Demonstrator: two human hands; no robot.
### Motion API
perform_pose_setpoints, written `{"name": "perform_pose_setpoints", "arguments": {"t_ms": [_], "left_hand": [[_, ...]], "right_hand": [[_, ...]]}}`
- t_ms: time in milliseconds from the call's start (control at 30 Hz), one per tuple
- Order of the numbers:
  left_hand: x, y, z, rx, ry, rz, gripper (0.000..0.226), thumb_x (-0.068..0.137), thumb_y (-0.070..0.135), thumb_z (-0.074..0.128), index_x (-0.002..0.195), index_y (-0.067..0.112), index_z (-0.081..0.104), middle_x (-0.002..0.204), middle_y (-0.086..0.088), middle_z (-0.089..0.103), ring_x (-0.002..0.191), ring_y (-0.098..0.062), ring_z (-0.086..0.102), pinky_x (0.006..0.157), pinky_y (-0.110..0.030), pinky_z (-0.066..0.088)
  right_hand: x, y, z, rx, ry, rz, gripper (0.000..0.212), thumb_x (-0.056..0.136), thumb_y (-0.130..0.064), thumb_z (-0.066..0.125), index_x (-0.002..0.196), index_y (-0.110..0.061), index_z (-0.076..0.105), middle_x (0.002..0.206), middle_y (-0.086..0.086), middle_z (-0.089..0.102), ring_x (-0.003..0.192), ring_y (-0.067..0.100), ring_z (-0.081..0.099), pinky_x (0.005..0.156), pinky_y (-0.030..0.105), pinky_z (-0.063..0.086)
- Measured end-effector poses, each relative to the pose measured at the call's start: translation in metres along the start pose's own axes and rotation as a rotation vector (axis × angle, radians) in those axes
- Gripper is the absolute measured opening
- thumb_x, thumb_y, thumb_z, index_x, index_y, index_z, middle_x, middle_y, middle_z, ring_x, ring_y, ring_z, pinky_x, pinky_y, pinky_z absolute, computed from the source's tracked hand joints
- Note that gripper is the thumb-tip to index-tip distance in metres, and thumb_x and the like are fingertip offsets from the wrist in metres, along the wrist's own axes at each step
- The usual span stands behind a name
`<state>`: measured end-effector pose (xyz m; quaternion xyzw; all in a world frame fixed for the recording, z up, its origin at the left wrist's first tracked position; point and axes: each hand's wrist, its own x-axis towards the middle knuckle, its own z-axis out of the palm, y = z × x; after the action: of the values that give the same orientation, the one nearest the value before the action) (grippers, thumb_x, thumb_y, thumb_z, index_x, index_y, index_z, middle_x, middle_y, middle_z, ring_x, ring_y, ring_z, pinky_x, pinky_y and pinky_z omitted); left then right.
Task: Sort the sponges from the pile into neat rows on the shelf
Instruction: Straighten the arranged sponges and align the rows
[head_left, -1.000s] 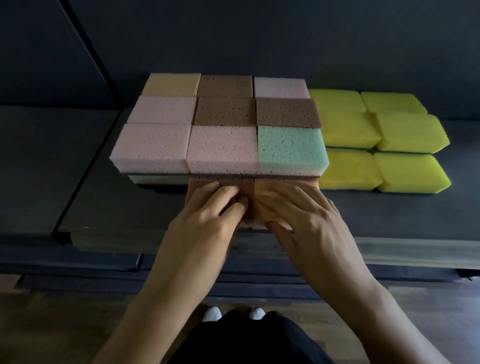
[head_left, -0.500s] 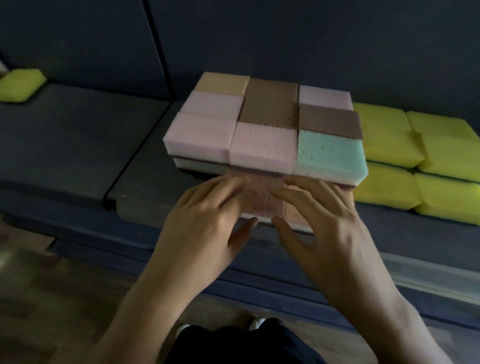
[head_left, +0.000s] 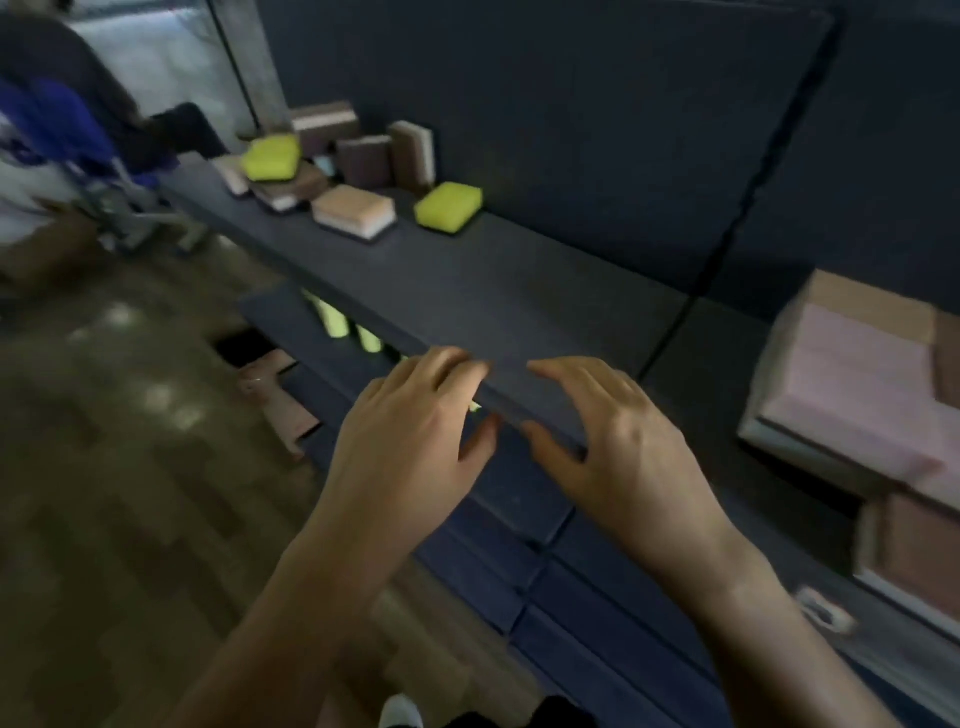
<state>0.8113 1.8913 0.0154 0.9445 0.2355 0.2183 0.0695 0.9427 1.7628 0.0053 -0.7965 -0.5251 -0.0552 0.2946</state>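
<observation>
Sponge pile: jumbled on the shelf, well ahead and left of both hands.
Left hand: empty, fingers loosely curled.
Right hand: empty likewise.
Rows: right of the right hand.
Next: pinch the nearest yellow sponge across its short sides.
Lie: flat, long axis askew to the shelf edge.

The whole view is motion-blurred. The stacked sponge block is cut off by the right edge, so its rows cannot be counted. In the pile, sponges overlap and partly hide one another. Yellow-green items are mostly hidden beneath the shelf. A small pale object is too blurred to identify. A person is cut off at the upper left.
</observation>
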Motion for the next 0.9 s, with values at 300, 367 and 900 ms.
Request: {"name": "perform_pose_setpoints", "arguments": {"t_ms": [300, 367, 900], "left_hand": [[0.062, -0.142, -0.027, 0.104, 0.002, -0.02, 0.039, 0.09, 0.038, 0.059, 0.124, 0.02, 0.057, 0.118, 0.005, 0.058, 0.106, -0.017, 0.057, 0.08, -0.032, 0.049], [0.076, -0.162, -0.026, 0.11, -0.005, -0.022, 0.037, 0.09, 0.038, 0.059, 0.123, 0.021, 0.058, 0.114, 0.006, 0.058, 0.104, -0.016, 0.058, 0.078, -0.03, 0.05], [0.19, -0.25, 0.03, 0.092, -0.15, -0.076, 0.047, 0.092, 0.035, 0.058, 0.136, 0.021, 0.047, 0.134, 0.001, 0.049, 0.119, -0.022, 0.049, 0.091, -0.036, 0.046]], "right_hand": [[0.139, -0.065, 0.073, -0.041, 0.001, -0.04, 0.047, 0.091, -0.036, 0.063, 0.135, -0.022, 0.053, 0.134, -0.004, 0.055, 0.122, 0.019, 0.052, 0.09, 0.033, 0.048], [0.161, -0.07, 0.081, -0.047, 0.001, -0.019, 0.047, 0.092, -0.038, 0.062, 0.135, -0.022, 0.052, 0.135, -0.004, 0.055, 0.122, 0.019, 0.052, 0.091, 0.034, 0.049], [0.278, -0.038, 0.127, -0.039, -0.069, 0.002, 0.042, 0.093, -0.04, 0.059, 0.132, -0.025, 0.052, 0.13, -0.006, 0.054, 0.12, 0.016, 0.05, 0.091, 0.033, 0.05]]}}
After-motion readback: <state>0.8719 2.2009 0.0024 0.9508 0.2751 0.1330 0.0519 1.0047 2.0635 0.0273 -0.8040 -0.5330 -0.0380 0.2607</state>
